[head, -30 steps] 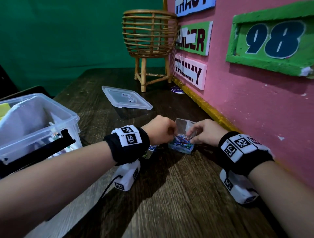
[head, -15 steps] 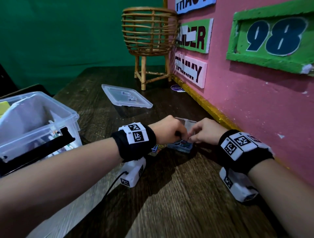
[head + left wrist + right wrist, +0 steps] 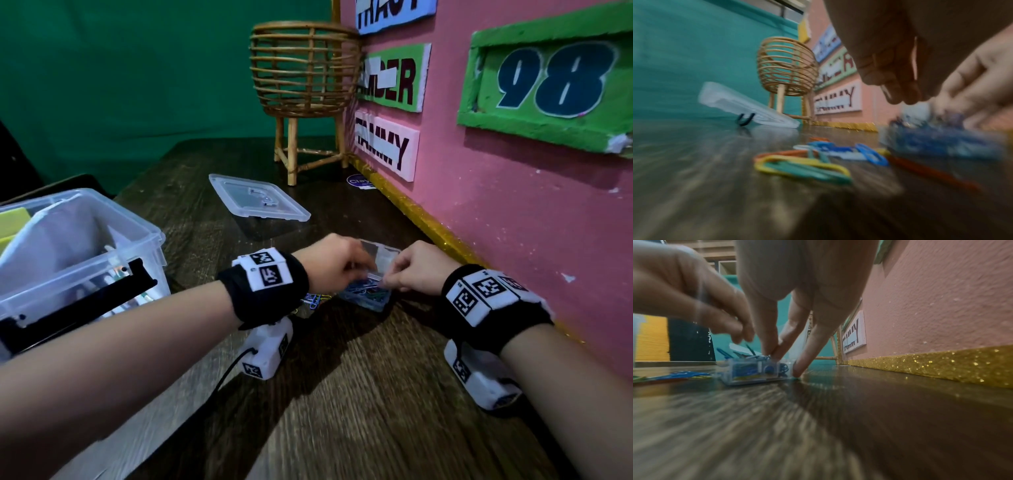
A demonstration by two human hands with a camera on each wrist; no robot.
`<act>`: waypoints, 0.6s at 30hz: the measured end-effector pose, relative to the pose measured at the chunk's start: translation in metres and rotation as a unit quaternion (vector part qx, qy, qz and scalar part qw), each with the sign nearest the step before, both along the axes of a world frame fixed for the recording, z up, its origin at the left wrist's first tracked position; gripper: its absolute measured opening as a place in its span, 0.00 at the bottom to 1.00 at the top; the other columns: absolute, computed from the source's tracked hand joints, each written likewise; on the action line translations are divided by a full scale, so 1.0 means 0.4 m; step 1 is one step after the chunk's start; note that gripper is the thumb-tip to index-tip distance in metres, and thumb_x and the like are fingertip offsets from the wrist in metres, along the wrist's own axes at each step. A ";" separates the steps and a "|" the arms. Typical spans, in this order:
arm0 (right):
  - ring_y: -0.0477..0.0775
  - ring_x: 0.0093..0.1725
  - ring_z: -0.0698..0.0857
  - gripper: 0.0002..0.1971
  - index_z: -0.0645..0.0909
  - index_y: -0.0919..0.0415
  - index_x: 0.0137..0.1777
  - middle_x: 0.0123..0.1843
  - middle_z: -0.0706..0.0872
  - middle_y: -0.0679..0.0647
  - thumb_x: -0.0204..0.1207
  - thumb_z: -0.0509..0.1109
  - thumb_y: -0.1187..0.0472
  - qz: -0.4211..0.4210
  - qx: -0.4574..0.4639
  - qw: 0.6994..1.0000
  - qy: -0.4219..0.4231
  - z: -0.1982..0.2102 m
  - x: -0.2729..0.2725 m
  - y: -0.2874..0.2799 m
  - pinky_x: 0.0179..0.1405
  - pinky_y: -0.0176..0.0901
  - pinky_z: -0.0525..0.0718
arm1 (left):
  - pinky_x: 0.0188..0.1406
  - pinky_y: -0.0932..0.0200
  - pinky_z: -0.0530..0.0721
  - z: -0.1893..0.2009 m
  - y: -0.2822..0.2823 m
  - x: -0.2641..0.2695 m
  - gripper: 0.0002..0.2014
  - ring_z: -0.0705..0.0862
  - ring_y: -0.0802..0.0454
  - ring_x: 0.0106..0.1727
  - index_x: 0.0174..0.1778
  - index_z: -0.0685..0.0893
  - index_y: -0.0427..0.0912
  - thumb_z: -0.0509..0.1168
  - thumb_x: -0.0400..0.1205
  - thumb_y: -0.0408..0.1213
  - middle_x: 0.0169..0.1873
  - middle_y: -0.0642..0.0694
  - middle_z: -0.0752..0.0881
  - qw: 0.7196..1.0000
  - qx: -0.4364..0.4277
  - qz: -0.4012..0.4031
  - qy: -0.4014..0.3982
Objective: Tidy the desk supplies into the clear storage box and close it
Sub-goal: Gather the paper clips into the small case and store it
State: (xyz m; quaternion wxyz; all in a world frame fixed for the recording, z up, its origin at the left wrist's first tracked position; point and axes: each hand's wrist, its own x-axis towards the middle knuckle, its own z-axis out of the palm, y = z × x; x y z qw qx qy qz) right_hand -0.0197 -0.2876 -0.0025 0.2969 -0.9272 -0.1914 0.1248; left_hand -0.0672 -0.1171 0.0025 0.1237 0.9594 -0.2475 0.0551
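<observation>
A small clear paper clip case (image 3: 364,295) full of coloured clips lies on the dark wooden desk, its hinged lid (image 3: 388,256) tilted back. My left hand (image 3: 368,272) hovers over the case with curled fingers, which seem to pinch the lid's near edge; the left wrist view is blurred there. My right hand (image 3: 387,282) pinches the case's rim (image 3: 756,368) with thumb and finger (image 3: 768,340), another fingertip (image 3: 799,369) down at its end. Several loose paper clips (image 3: 315,299) lie left of the case (image 3: 803,162). The clear storage box (image 3: 102,246) stands open at the left.
The storage box's flat clear lid (image 3: 257,202) lies on the desk beyond my hands. A rattan basket on legs (image 3: 305,78) stands at the back. The pink wall (image 3: 513,222) with a gold glitter strip (image 3: 931,365) runs close along the right.
My left hand has slid right and now sits over the case close to my right hand. The case's lid leans lower than a second ago.
</observation>
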 end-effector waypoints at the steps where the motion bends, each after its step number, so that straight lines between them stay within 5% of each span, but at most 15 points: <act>1: 0.45 0.31 0.79 0.11 0.83 0.54 0.26 0.30 0.85 0.49 0.68 0.77 0.62 0.001 0.001 1.000 -0.003 -0.001 0.002 0.000 0.37 0.39 0.79 | 0.55 0.71 0.72 0.001 0.017 -0.002 0.13 0.84 0.47 0.54 0.59 0.86 0.41 0.64 0.81 0.34 0.53 0.41 0.86 0.999 -0.015 0.024 -0.018; 3: 0.43 0.33 0.79 0.06 0.86 0.55 0.33 0.34 0.86 0.48 0.70 0.75 0.62 0.000 0.000 1.000 -0.016 -0.003 0.003 0.000 0.42 0.41 0.78 | 0.58 0.63 0.76 0.000 0.059 -0.007 0.12 0.84 0.47 0.55 0.59 0.86 0.42 0.63 0.81 0.36 0.54 0.42 0.86 0.997 -0.004 0.074 -0.022; 8: 0.47 0.45 0.81 0.08 0.88 0.54 0.49 0.46 0.85 0.49 0.71 0.74 0.64 0.004 -0.027 0.999 -0.035 -0.002 0.007 0.000 0.47 0.38 0.74 | 0.75 0.57 0.71 -0.025 0.124 -0.042 0.21 0.76 0.54 0.71 0.72 0.76 0.53 0.62 0.82 0.48 0.74 0.52 0.74 0.974 0.102 0.044 0.195; 13: 0.48 0.50 0.79 0.14 0.86 0.50 0.54 0.51 0.81 0.49 0.70 0.74 0.65 0.013 -0.054 0.998 -0.028 -0.003 0.011 -0.002 0.51 0.39 0.73 | 0.68 0.56 0.77 -0.041 0.172 -0.080 0.21 0.82 0.53 0.64 0.66 0.82 0.50 0.71 0.76 0.48 0.64 0.49 0.82 0.990 0.039 0.029 0.129; 15: 0.49 0.51 0.79 0.14 0.86 0.50 0.54 0.51 0.81 0.49 0.70 0.74 0.66 0.017 -0.051 0.998 -0.029 -0.004 0.010 0.000 0.51 0.40 0.75 | 0.73 0.58 0.74 -0.038 0.183 -0.089 0.32 0.77 0.53 0.69 0.72 0.75 0.49 0.72 0.72 0.54 0.70 0.49 0.76 0.991 0.032 0.065 0.114; 18: 0.50 0.53 0.81 0.14 0.86 0.49 0.53 0.55 0.83 0.52 0.69 0.75 0.66 0.015 -0.048 0.998 -0.025 -0.004 0.007 -0.001 0.57 0.44 0.79 | 0.79 0.62 0.62 -0.033 0.185 -0.093 0.45 0.65 0.55 0.79 0.80 0.63 0.48 0.74 0.69 0.56 0.80 0.52 0.64 0.975 0.055 0.095 0.192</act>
